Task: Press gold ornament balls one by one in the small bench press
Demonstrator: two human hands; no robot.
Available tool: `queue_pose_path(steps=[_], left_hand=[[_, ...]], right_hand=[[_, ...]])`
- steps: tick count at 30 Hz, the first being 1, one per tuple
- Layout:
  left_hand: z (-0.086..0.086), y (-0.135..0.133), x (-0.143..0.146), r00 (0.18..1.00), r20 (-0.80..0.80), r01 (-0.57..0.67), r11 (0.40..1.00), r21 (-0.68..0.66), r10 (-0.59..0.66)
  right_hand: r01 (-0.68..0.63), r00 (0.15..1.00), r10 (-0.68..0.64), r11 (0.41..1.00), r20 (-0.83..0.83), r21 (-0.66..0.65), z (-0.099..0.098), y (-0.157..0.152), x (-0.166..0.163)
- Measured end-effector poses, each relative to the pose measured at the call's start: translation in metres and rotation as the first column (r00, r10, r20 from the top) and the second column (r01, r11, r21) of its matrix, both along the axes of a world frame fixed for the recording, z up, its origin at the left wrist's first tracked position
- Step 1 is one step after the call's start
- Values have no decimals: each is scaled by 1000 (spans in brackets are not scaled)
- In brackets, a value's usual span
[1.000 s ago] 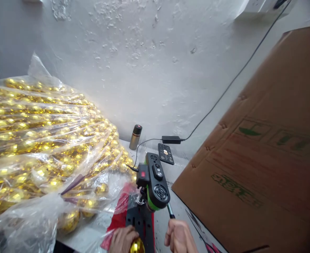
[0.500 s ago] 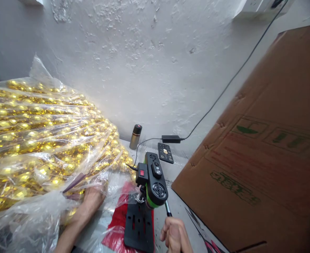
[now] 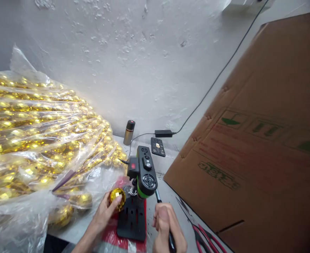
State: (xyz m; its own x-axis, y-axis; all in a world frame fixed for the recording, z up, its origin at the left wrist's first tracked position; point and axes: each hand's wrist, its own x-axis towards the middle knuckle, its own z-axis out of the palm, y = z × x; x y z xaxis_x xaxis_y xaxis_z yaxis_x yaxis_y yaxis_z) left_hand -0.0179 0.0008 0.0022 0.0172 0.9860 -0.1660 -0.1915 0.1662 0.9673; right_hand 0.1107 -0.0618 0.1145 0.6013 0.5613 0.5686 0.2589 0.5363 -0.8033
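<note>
In my left hand [image 3: 101, 215] is a gold mirror-faceted ball [image 3: 117, 198], with the thumb across its near side. It sits beside the column of a small black-and-green bench machine [image 3: 147, 170], above the left edge of the slotted black base plate [image 3: 131, 223]. My right hand [image 3: 167, 228] is wrapped round the black grip of the machine's lever [image 3: 158, 196]. Left of my hands, a clear plastic bag [image 3: 39, 207] holds many more gold balls [image 3: 15, 140]. Whatever lies under the machine head is partly hidden.
A large cardboard box [image 3: 239, 140] leans at the right, with red-handled scissors [image 3: 204, 239] by its lower edge. Behind the machine are a spray can [image 3: 129, 133], a power adapter [image 3: 163, 133] and a black phone-like slab [image 3: 158, 147]. Red plastic [image 3: 110, 233] lies under the base.
My left hand has come out from the bag, moved right and now holds a gold ball by the machine. My right hand now grips the lever more fully. The view has shifted slightly.
</note>
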Motion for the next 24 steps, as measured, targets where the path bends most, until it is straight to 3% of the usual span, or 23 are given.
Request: queue_pose_path(steps=[2,5,12,17,20,24], left_hand=[[-16,-2,15,982,188,12,989,-144,15],[-34,0,28,981,185,-16,983,-184,50],[-43,-4,37,983,-147,-95,991,98,108],[-55,-14,37,888,-450,21,970,244,94],[-58,-17,35,857,-509,102,945,311,75],[-50,-15,34,842,-540,228,902,366,6]], right_hand=[[-14,1000,13,999,23,40,-3,2,2],[-42,998,41,999,45,28,-6,1,5],[-65,995,65,998,73,-3,-10,-3,9],[-57,996,57,998,67,-12,-10,-5,5],[-50,998,51,998,34,-36,-10,-7,3],[-26,999,29,998,40,-64,-11,-8,4]])
